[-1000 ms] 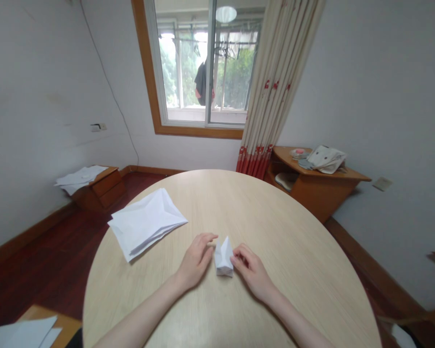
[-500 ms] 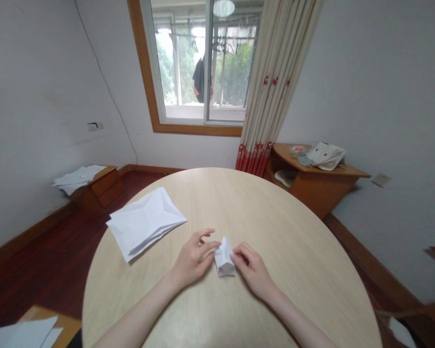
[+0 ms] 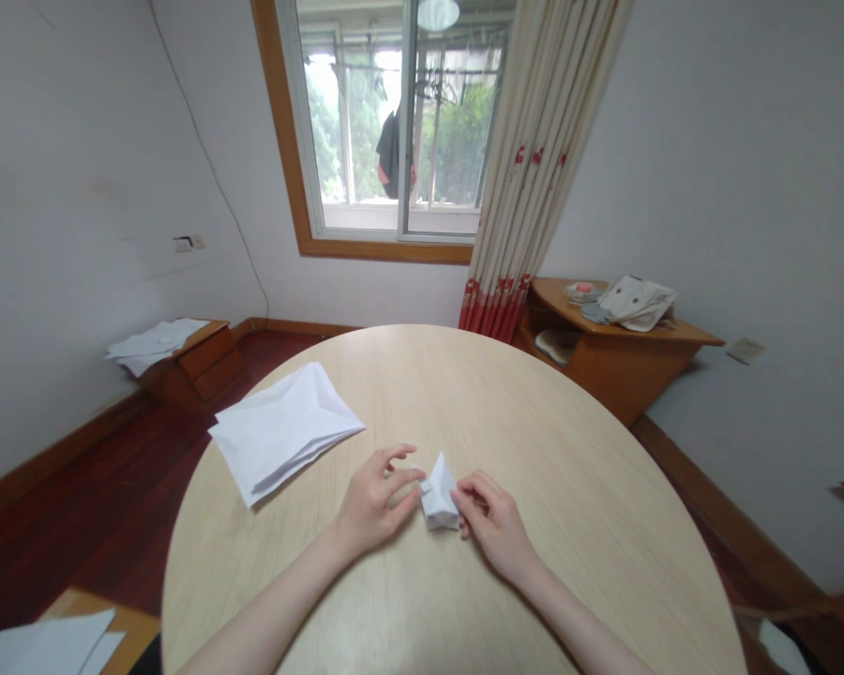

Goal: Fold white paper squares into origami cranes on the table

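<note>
Between my hands is a small piece of folded white paper (image 3: 440, 502), with a pointed top and a boxy lower end, just above the tabletop or resting on it. My left hand (image 3: 378, 497) pinches its left edge with thumb and index finger, the other fingers lifted. On the opposite side, my right hand (image 3: 490, 520) grips the right edge between thumb and curled fingers. A stack of white paper sheets (image 3: 285, 427), creased on top, lies on the table to the left.
The round wooden table (image 3: 569, 469) fills the middle. More white sheets lie on a low cabinet (image 3: 218, 361) at the left wall and at the lower left corner. A corner desk (image 3: 625, 366) with a cloth bag (image 3: 637, 302) stands at the back right, beside a curtain (image 3: 517, 187).
The folded paper's lower end has flattened slightly and its pointed top stands a little higher. Both hands stay about where they were, the right one's fingers slightly shifted. The view has moved slightly.
</note>
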Available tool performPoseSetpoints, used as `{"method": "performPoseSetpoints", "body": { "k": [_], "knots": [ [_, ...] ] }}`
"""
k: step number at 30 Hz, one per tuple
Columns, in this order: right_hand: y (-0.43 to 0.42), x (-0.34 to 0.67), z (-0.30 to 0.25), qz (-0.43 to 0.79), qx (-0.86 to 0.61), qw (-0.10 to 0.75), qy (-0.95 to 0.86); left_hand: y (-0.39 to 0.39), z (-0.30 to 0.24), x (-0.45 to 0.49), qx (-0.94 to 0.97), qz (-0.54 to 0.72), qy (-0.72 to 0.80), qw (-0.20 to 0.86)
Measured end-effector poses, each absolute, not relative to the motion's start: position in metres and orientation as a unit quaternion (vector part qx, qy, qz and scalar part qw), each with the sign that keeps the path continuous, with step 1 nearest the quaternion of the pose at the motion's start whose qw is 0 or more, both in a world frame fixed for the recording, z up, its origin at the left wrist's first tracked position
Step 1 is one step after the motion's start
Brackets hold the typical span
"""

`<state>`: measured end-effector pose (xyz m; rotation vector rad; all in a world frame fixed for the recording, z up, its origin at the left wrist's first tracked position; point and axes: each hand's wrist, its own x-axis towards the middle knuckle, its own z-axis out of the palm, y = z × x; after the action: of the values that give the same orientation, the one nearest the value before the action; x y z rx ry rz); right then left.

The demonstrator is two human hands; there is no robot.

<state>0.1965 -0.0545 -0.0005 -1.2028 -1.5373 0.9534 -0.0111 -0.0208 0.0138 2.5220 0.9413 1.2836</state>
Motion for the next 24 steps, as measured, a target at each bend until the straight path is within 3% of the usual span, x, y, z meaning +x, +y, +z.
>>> {"method": "performPoseSetpoints", "body": {
  "k": [7, 24],
  "knots": [
    [-0.0546, 0.1975, 0.0019, 0.371, -0.484, 0.468, -0.639, -0.0204, 0.0095, -0.0101, 0.841, 0.434, 0.309, 0.090],
    [-0.0580, 0.1982, 0.0047, 0.297, -0.461, 0.444, -0.709, -0.0218, 0.0121, -0.0027, 0.808, 0.404, 0.337, 0.265]
  ]
}}
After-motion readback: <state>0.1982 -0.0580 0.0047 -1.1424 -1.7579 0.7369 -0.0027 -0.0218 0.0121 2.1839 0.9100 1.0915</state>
